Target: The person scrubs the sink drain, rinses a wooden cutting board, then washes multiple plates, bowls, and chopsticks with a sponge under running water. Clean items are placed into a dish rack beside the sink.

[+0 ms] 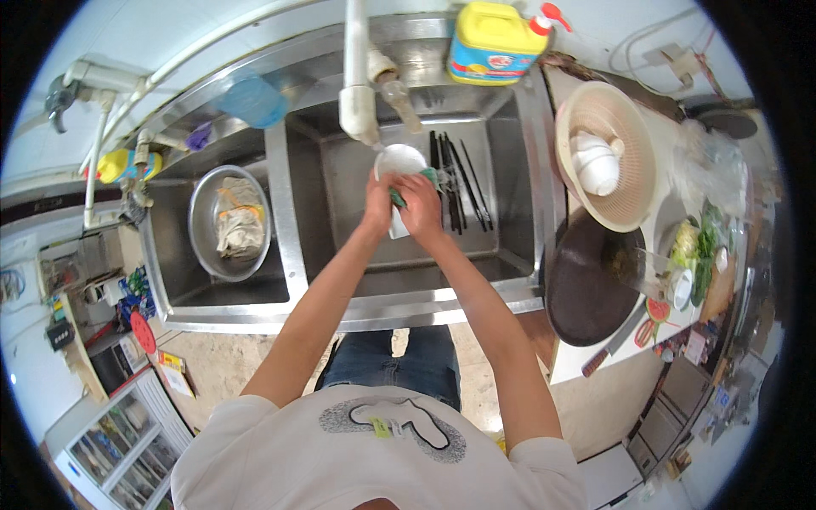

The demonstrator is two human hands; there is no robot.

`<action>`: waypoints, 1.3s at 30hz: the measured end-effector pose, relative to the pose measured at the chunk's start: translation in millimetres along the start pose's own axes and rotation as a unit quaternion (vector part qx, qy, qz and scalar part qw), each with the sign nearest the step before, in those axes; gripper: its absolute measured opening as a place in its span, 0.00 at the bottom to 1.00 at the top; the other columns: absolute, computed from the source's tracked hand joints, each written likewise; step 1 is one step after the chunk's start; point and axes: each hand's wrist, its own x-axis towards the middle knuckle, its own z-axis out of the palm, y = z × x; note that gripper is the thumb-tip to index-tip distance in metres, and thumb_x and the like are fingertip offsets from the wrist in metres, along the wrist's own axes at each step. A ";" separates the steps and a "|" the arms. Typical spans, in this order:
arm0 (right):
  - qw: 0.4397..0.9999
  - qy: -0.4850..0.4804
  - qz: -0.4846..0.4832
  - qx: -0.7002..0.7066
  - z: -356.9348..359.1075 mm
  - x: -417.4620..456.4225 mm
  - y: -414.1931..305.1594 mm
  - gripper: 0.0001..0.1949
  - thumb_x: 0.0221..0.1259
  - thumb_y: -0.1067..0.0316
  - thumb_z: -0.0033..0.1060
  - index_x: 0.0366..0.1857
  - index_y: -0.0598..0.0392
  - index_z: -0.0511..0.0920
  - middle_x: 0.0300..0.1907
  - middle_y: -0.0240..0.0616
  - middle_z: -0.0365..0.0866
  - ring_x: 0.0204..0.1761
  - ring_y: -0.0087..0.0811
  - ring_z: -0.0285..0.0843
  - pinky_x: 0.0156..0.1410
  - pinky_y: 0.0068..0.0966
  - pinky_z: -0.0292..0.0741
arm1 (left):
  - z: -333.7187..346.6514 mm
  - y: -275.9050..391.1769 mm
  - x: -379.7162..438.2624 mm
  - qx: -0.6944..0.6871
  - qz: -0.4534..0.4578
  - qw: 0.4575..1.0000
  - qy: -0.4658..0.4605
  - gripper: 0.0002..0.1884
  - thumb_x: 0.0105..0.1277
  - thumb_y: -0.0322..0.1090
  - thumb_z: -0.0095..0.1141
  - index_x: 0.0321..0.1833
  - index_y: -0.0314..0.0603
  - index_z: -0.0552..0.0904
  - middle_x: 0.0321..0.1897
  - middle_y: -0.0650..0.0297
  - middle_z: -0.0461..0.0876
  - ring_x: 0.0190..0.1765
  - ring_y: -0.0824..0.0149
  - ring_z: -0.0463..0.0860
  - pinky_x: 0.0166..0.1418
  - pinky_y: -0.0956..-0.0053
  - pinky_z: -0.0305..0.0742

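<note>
Over the right basin [357,166] of a stainless steel double sink, I hold a white bowl [401,158] under the white pipe tap [358,115]. My left hand [380,203] grips the bowl's near left side. In my right hand [417,203] is a green scouring pad [431,175], pressed against the bowl's right side. Below my hands another white object [398,227] shows, mostly covered, so its kind is unclear. Several dark chopsticks [468,185] lie on the basin floor to the right of my right hand.
A metal bowl with cloths [240,233] sits in the left basin. Behind the sink stands a yellow detergent jug [494,44]. On the right counter are a plastic colander [628,191] holding white bowls [596,164], a dark wok [590,287], a knife [615,344] and green vegetables [704,242].
</note>
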 end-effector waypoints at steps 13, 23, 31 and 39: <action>0.854 0.097 0.313 0.404 -3.6 29.8 -27.7 0.13 0.59 0.60 0.59 0.32 0.63 0.78 0.29 0.33 0.78 0.31 0.19 0.71 0.38 0.22 0.70 | -8.6 24.9 -7.2 -0.113 -0.072 0.983 -0.125 0.30 0.69 0.60 0.31 0.58 0.42 0.70 0.54 0.62 0.74 0.55 0.66 0.74 0.60 0.66 0.67; 0.964 0.246 0.102 -0.019 21.0 45.8 -17.1 0.17 0.65 0.55 0.48 0.48 0.57 0.73 0.46 0.44 0.75 0.49 0.38 0.71 0.55 0.32 0.66 | -0.3 45.2 -19.8 -0.033 0.050 0.985 -0.162 0.16 0.70 0.35 0.43 0.58 0.38 0.69 0.51 0.62 0.75 0.52 0.70 0.75 0.55 0.73 0.71; 0.678 0.102 0.397 0.610 -10.6 59.4 -3.9 0.27 0.65 0.41 0.42 0.51 0.55 0.72 0.44 0.33 0.77 0.44 0.26 0.75 0.49 0.26 0.70 | 15.7 57.5 -19.7 0.275 0.235 0.912 -0.195 0.12 0.65 0.28 0.49 0.50 0.35 0.74 0.38 0.64 0.79 0.40 0.72 0.76 0.45 0.77 0.70; 0.803 0.105 0.384 0.443 -2.9 28.6 1.9 0.18 0.59 0.58 0.53 0.43 0.64 0.75 0.38 0.38 0.79 0.40 0.25 0.75 0.45 0.26 0.70 | 15.6 41.1 -30.0 0.511 0.531 0.668 -0.097 0.11 0.51 0.23 0.56 0.39 0.41 0.78 0.39 0.55 0.79 0.45 0.49 0.75 0.47 0.60 0.72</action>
